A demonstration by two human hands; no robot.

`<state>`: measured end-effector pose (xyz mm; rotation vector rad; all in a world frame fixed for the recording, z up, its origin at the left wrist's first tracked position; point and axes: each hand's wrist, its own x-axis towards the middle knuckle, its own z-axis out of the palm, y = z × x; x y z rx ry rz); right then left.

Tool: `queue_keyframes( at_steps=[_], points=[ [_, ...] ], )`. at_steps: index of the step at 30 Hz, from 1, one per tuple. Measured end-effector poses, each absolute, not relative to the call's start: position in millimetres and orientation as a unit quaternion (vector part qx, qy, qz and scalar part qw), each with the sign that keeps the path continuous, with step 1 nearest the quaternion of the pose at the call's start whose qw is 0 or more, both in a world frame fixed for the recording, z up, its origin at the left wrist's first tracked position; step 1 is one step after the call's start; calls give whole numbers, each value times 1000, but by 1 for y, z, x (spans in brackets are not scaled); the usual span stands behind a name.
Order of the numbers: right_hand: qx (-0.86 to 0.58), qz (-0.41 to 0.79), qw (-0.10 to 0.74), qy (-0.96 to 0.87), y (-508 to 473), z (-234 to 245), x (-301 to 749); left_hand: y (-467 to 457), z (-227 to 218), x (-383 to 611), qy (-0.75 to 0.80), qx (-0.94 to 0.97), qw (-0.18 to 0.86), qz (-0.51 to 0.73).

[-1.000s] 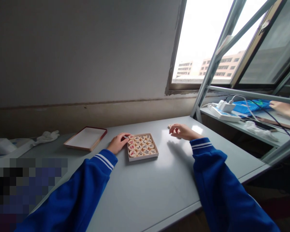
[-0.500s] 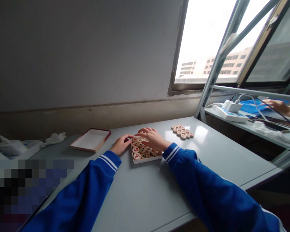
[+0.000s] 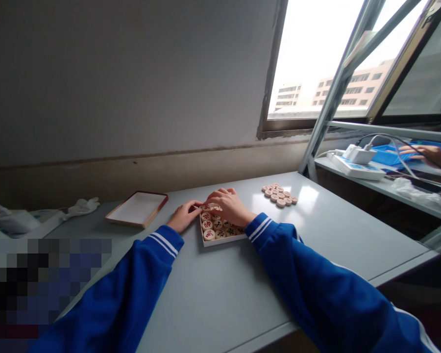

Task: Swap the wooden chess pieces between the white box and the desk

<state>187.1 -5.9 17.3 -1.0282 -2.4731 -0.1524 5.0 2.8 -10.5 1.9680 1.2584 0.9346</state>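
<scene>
A shallow white box [image 3: 224, 240] filled with round wooden Chinese chess pieces [image 3: 207, 225] lies on the grey desk; their characters are red or black. At its far left corner, my left hand [image 3: 184, 215] grips the box edge, thumb and fingers close together. My right hand [image 3: 228, 207] reaches across the pieces from the right, its fingers bent down over the far row. Whatever lies under those fingertips is hidden, and the hand covers much of the box's right side. The open box lid [image 3: 136, 210] rests apart, to the left, with its white inside facing up.
More chess pieces [image 3: 279, 195] sit grouped in rows on the right of the desk [image 3: 338, 230]. A metal frame post [image 3: 318, 139] stands behind. Right of it are a power strip [image 3: 358, 165], cables and another person's hand [image 3: 428, 154]. White adapters [image 3: 14, 223] lie far left.
My right hand's fingers have drawn in and bent more over the far row of pieces. My left hand stays at the box edge. The view has shifted slightly.
</scene>
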Motion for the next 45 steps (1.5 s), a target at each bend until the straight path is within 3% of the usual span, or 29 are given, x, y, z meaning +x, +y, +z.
queue_keyframes(
  at_steps=[9,14,22,26,31,35,45],
  points=[
    [-399,-52,262,-877,-5,24,191,2,-8,5,479,750,303,341],
    [-485,-88,298,-817,3,32,217,3,-8,5,480,754,304,330],
    [-621,-132,178,-752,15,23,278,3,-11,4,491,756,286,325],
    [-657,-145,175,-719,21,23,293,2,-9,4,495,760,279,316],
    [-492,-11,236,-838,9,36,260,0,-7,5,500,756,279,318],
    [-317,129,151,-928,-16,42,215,-1,-6,5,494,756,279,326],
    [-349,19,191,-917,-29,25,191,-1,-7,5,486,756,279,337]
  ],
)
